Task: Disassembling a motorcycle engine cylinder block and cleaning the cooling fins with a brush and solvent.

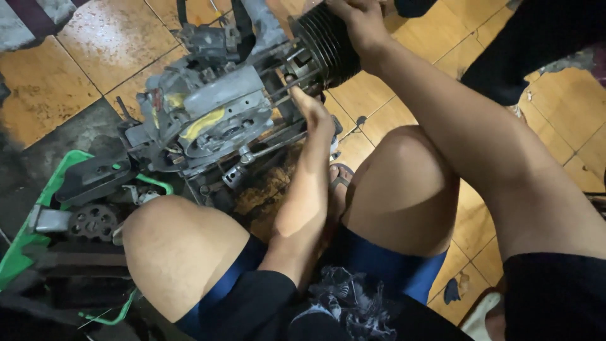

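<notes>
A grey engine case (208,117) lies on the tiled floor in front of my knees. A black finned cylinder (325,47) sits on long studs (287,85) at its right end. My right hand (356,22) grips the top of the finned cylinder. My left hand (312,110) reaches between my knees, its fingers touching the studs just under the cylinder. Whether the left fingers hold anything is hidden.
A green tray (25,246) at the left holds a gear (93,221) and dark metal parts. Orange floor tiles (107,38) surround the engine. My bare knees (177,246) frame the work. A dark-clothed person (536,44) is at the top right.
</notes>
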